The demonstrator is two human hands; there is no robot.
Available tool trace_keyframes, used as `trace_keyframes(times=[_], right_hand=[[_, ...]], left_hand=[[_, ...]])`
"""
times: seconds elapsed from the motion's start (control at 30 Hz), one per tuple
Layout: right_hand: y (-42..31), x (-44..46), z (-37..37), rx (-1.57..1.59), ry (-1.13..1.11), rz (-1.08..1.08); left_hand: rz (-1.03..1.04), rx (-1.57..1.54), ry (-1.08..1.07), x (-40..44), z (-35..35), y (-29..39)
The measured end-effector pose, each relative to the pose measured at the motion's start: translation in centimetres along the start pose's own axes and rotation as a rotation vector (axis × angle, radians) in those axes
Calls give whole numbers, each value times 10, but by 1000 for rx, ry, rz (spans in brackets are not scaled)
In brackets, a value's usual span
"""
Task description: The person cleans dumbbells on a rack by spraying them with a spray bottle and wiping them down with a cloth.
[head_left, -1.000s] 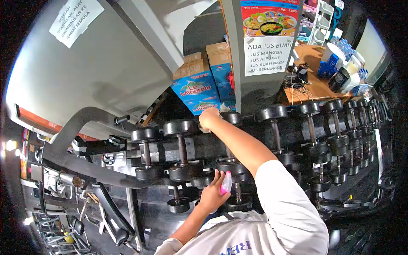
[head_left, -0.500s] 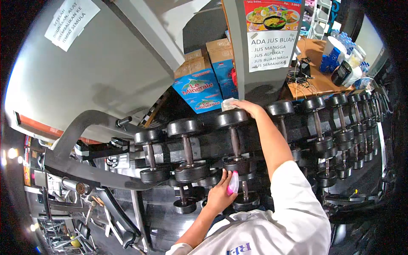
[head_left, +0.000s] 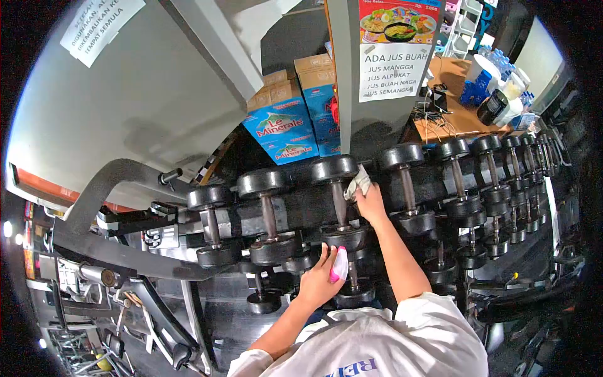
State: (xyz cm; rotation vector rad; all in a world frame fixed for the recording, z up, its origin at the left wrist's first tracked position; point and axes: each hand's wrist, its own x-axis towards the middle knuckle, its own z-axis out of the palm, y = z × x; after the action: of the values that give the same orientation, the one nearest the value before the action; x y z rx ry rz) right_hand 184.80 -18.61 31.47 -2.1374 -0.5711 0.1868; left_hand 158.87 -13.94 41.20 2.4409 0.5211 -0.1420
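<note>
My right hand (head_left: 370,204) grips a whitish cloth (head_left: 358,182), held at the right side of a black dumbbell's upper head, beside its handle (head_left: 340,204). My left hand (head_left: 319,281) is wrapped round a small clear bottle with pink parts (head_left: 340,264). Its fingertips reach up to the lower head (head_left: 344,237) of the same dumbbell. That dumbbell rests on the rack with its handle pointing away from me. Other black dumbbells (head_left: 270,213) lie on both sides of it, and a lower row shows beneath.
Blue water cartons (head_left: 282,125) stand behind the rack. A grey post (head_left: 377,125) with paper signs rises beyond it. At the right, a wooden table (head_left: 446,78) carries cables, containers and bottles. A curved grey machine frame (head_left: 103,195) and benches stand left.
My right hand has moved with the cloth from behind the dumbbell's far head down toward me, to beside its handle. My left hand keeps the bottle near the lower head. The view has shifted slightly.
</note>
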Motion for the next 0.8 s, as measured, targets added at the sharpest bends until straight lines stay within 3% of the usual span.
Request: trace_keyframes(times=[0.1, 0.13, 0.17, 0.27, 0.3, 0.37, 0.63, 0.73, 0.8], right_hand=[[11, 21, 10, 22, -165, 137], [13, 22, 14, 260, -223, 249], [14, 18, 21, 480, -239, 342], [-41, -13, 2, 522, -147, 333], [-52, -23, 0, 507, -103, 184], [-40, -25, 19, 22, 78, -136], [-96, -23, 15, -453, 0, -323], [-89, -20, 19, -663, 7, -668], [-94, -18, 19, -784, -103, -693]], left_hand=[[-15, 40, -61, 1, -7, 4], [-7, 43, -60, 2, -9, 3], [11, 54, -54, 2, -8, 2], [29, 71, -45, 1, -8, 3], [30, 94, -38, 0, -9, 4], [58, 84, -8, -3, -3, -2], [13, 92, -98, -3, -13, 2], [71, 109, -56, -4, -7, -4], [93, 126, -41, -6, -6, -4]])
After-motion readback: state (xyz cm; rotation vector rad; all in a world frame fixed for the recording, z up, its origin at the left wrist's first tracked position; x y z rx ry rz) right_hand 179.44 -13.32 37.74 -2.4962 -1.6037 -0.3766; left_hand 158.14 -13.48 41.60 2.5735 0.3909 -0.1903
